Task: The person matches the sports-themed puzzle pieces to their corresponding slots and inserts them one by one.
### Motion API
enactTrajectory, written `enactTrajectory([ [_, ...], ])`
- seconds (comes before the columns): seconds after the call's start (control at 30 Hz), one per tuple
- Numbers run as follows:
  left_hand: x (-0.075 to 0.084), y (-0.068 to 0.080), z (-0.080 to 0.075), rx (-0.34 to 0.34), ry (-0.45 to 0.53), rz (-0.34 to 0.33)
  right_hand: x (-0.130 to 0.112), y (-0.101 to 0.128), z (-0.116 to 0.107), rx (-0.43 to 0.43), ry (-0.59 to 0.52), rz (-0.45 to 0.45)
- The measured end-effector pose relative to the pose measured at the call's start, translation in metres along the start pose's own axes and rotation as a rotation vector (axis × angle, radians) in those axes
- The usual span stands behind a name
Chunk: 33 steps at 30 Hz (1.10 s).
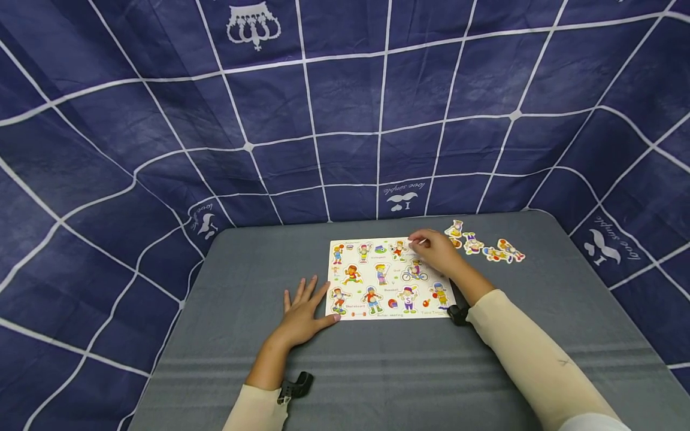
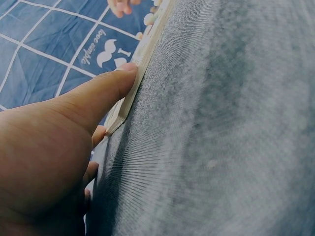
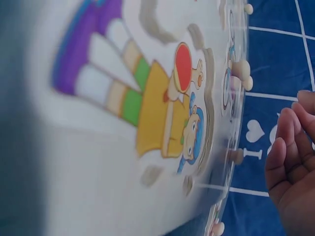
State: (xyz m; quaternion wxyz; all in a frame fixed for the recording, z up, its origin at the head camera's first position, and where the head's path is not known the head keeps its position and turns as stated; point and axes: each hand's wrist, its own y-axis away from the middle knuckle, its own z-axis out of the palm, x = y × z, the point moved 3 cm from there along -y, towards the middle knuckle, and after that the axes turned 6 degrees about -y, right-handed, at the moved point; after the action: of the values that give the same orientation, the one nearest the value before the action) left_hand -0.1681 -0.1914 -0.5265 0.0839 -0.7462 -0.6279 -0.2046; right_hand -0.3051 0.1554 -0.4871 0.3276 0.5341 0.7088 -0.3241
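Risk: the puzzle board [image 1: 389,278] may skid on the grey table [image 1: 377,371] if your left hand [image 1: 302,311] lifts, since only its thumb braces the board's near-left edge; fingers spread flat. Your right hand [image 1: 438,250] pinches a peg at the board's far-right corner. Loose pieces [image 1: 485,245] lie just right of the board.

Left hand [image 1: 302,311] lies flat, palm down, fingers straight and spread, thumb stretched right. Right hand [image 1: 436,250] reaches farther away, fingers curled downward, forearm angled from near right. Both arms wear cream sleeves.
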Motion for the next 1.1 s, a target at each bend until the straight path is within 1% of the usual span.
enactTrajectory([
  [0.2,-0.001,0.0,0.001,-0.001,-0.003,-0.002,0.001,0.009,-0.008,0.035,-0.01,0.02],
  [0.27,-0.001,0.0,0.0,0.001,-0.003,-0.003,0.0,0.012,-0.011,0.044,-0.029,0.024],
  [0.37,-0.001,0.0,0.0,0.003,-0.003,-0.003,0.002,0.016,-0.016,0.063,-0.057,0.016],
  [0.53,0.0,0.0,0.0,0.0,-0.003,0.002,0.005,0.023,-0.024,0.111,-0.08,-0.023],
  [0.8,-0.002,-0.001,0.001,-0.004,-0.007,-0.005,0.017,0.033,-0.035,0.169,-0.068,-0.04],
  [1.1,-0.001,-0.002,0.002,-0.003,-0.007,-0.005,0.029,0.042,-0.048,0.204,-0.055,-0.062],
])
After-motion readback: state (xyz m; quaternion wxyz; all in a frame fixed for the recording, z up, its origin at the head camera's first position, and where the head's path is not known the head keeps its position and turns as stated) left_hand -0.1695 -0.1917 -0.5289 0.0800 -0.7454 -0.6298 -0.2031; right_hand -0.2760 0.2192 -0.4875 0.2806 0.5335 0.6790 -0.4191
